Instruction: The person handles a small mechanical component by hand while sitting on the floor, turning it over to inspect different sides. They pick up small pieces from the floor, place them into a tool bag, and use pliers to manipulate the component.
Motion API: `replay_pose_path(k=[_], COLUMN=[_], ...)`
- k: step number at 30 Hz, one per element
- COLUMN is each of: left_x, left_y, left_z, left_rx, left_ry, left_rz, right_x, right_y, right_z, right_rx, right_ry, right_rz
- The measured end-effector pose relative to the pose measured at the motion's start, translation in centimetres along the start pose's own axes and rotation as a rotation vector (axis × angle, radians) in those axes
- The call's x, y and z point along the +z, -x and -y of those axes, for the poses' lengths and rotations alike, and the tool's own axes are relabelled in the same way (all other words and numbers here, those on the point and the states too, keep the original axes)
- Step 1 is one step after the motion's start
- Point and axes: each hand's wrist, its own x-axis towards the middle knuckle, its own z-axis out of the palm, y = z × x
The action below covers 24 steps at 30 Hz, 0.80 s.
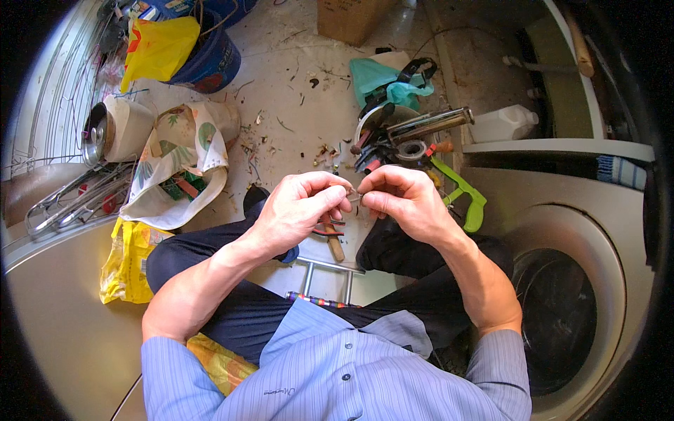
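My left hand (300,202) and my right hand (399,198) meet in the middle of the view, above the floor between my bent legs. Thumb and forefinger of each are pinched together on a small, thin piece (354,194), too tiny to name. Just beneath the left fingers, a tool with red handles (328,230) is partly hidden. A wooden handle (335,248) lies below it. To the right of my right hand there is a bright green tool handle (472,203), among a pile of tools.
A cloth bag (210,158) and a blue bucket (214,67) stand left. Small debris (326,151) litters the floor ahead. A teal plastic bag (372,74) and a white jug (502,123) are at right. A round-doored machine (611,245) flanks my right side.
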Motion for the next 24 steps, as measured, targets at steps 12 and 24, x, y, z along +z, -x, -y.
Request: replay_pose_path(k=[12, 24], left_x=[-0.6, -2.2], left_y=[-0.1, -0.2], left_z=[0.0, 1.2], left_rx=[0.000, -0.113], left_ry=[0.151, 0.552], left_rz=[0.086, 0.424], right_x=[-1.6, -0.5], right_y=[-1.1, -2.2], right_z=[-1.5, -4.2], right_rx=[-0.061, 0.059], right_ry=[-0.111, -0.804], right_rz=[0.183, 0.476])
